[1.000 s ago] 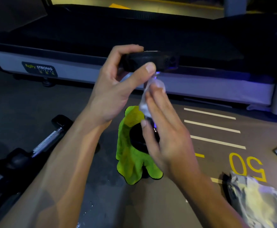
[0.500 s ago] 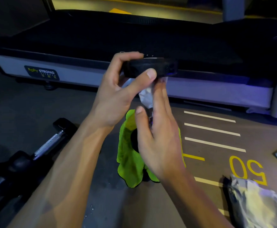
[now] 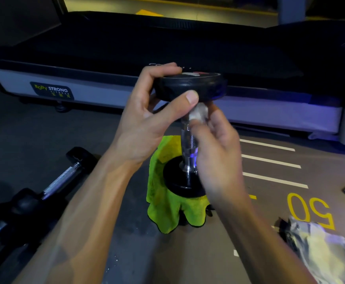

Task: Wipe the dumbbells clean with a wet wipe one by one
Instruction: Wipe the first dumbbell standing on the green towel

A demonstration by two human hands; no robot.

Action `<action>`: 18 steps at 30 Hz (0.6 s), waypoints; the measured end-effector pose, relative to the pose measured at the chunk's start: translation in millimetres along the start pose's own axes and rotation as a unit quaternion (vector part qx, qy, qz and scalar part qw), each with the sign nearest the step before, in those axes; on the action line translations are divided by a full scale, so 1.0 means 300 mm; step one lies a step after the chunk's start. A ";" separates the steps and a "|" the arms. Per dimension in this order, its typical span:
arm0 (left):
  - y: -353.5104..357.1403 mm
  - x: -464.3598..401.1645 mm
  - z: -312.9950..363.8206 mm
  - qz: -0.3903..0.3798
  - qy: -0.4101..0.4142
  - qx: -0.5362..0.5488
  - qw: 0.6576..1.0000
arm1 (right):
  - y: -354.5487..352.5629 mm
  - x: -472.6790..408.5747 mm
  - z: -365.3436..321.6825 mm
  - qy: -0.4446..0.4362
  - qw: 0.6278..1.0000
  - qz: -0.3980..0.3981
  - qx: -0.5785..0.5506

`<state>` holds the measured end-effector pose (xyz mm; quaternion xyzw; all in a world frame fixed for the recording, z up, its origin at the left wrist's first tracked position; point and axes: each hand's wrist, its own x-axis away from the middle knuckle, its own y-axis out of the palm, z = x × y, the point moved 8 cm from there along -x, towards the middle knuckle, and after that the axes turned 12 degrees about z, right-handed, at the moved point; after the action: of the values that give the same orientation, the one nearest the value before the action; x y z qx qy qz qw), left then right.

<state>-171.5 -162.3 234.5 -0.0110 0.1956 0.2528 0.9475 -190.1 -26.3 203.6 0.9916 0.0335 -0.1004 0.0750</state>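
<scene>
At the centre of the frame a dumbbell is stood on end, its lower head resting on a green cloth that is draped over something dark on the floor. The upper head is steadied by the left hand, whose fingers are curled over the far rim while the thumb is pressed against the near edge. A wet wipe is pinched by the right hand against the top of the chrome handle, just under the upper head; that hand is blurred, so the exact lie of its fingertips cannot be told.

The step in hand is judged to be the wiping of the handle of this one dumbbell. The next move would call for the wipe to be drawn down or around the bar while the upright weight is kept from tipping by the left hand's grip, and the two heads would then need attention.

More dumbbells are seen lying at the lower left of the frame. A crumpled packet lies at the lower right, and a treadmill runs across the upper part of the frame.
</scene>
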 end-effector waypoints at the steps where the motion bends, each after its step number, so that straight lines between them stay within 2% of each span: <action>1: 0.003 0.001 0.002 -0.001 0.002 -0.003 1.000 | -0.005 -0.011 0.011 0.040 0.998 0.001 -0.054; 4: 0.007 0.000 0.004 0.000 0.004 -0.001 1.000 | -0.014 -0.005 0.014 0.062 0.992 0.007 -0.105; 7: 0.013 0.001 0.006 0.003 0.005 0.000 1.000 | -0.037 -0.005 0.012 0.078 0.984 0.064 -0.146; 12: 0.034 0.002 0.012 -0.005 0.013 -0.011 1.000 | -0.036 -0.003 0.010 0.173 0.937 0.091 -0.288; 18: 0.051 0.005 0.014 -0.012 0.009 -0.013 1.000 | -0.050 0.028 0.015 0.195 0.920 0.152 -0.305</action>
<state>-176.1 -147.8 238.8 -0.0285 0.2010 0.2434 0.9484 -184.0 -11.7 195.3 0.9136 -0.0743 0.1228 0.3804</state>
